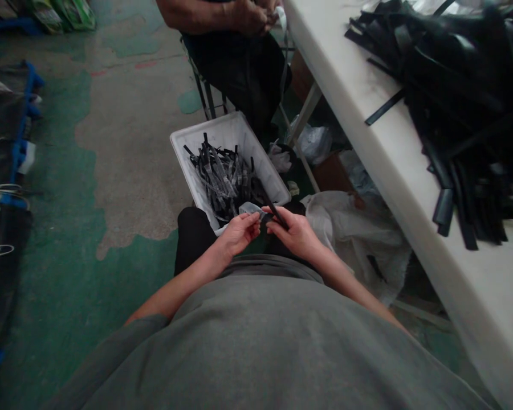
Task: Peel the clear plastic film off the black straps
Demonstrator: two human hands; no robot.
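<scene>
The left hand (240,230) pinches a translucent band (250,208) between the thumb and fingertips, with no clear gap. The right hand (294,233) is closed around a dark strip (277,215), whose long part points up and away over the bin. The 2 hands are near each other in front of the waist, probably so that the fingers can work on the small parts between them. The light is poor here, so perhaps the band and the strip are joined, but I cannot tell it surely.

The white bin (196,135) is on the floor, close to the knees, and it seems placed there so that the reach from the hands is short. The table (346,85) is at the right side, and its black pile (465,97) is likely put there to be within reach of the right arm. A co-worker's hands (250,17) hold a pale strap (283,57) beside the table.

Inside the bin lie many loose strips (226,179), black and translucent, in crossed directions; some ends rise toward the rim. Under the table there are a clear plastic bag (316,142) and a whitish sack (346,222), whose contents I cannot see well.
</scene>
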